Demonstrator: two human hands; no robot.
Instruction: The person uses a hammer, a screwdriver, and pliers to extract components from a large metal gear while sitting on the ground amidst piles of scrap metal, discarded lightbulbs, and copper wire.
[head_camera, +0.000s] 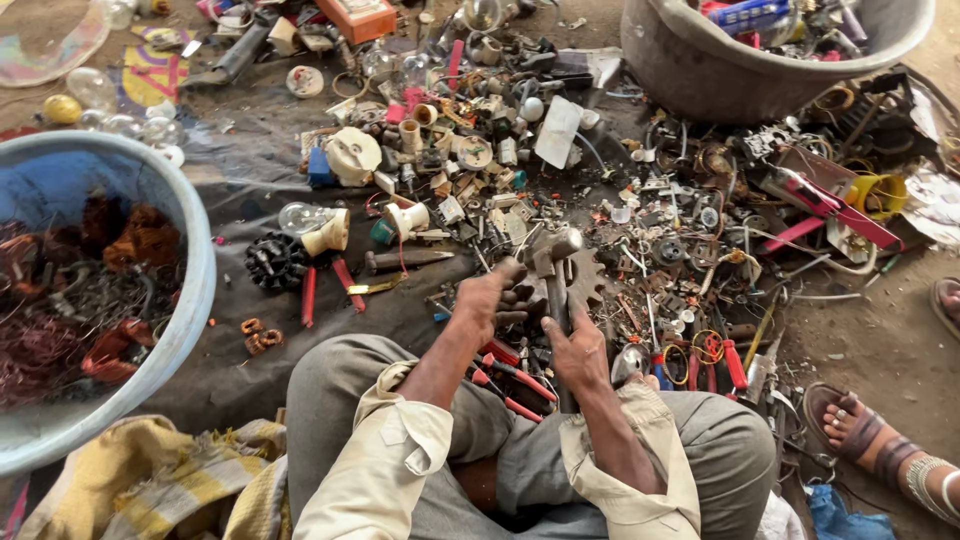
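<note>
We sit on bare dirt floor (880, 350) in flat daylight, dark ground sheet (250, 180) before us, blue tub (195, 260) at left, grey tub (690, 70) ahead, yellow cloth (140, 480) nearby

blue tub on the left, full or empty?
Partly filled. The blue tub holds tangled copper wire coils that sit below its rim; its inner wall shows above them.
</note>
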